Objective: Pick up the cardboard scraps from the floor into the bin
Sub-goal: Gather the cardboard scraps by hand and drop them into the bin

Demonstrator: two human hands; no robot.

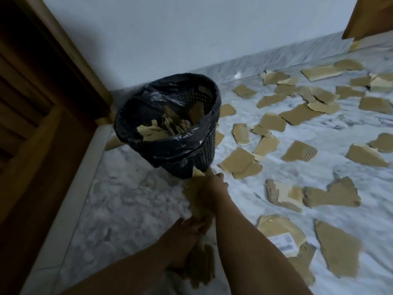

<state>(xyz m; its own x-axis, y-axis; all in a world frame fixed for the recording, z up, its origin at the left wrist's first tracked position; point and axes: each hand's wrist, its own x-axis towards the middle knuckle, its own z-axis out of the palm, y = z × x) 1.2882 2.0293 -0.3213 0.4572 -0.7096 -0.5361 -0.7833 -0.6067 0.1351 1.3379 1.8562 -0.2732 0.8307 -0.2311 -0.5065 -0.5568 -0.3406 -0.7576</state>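
Blur and cut-offs: my right hand [215, 186] and left hand [184, 233] grip a motion-blurred cardboard bundle [197, 201], fingers indistinct; label [282, 243] print illegible; my forearms [244, 248] run off the lower edge.

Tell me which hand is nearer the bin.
Right. The right hand is beside the bin base; the left hand, gripping cardboard scraps, is farther back toward the camera.

A dark panelled door [32, 103] fills the left side; its lighter frame [70, 50] slants down to the corner; a pale sill [70, 209] runs along the door's foot. A white wall [191, 28] stands behind, with grey veined skirting [276, 56] along its base; a small white bit [238, 74] lies just beside the skirting; more woodwork [370, 15] shows at the upper right.
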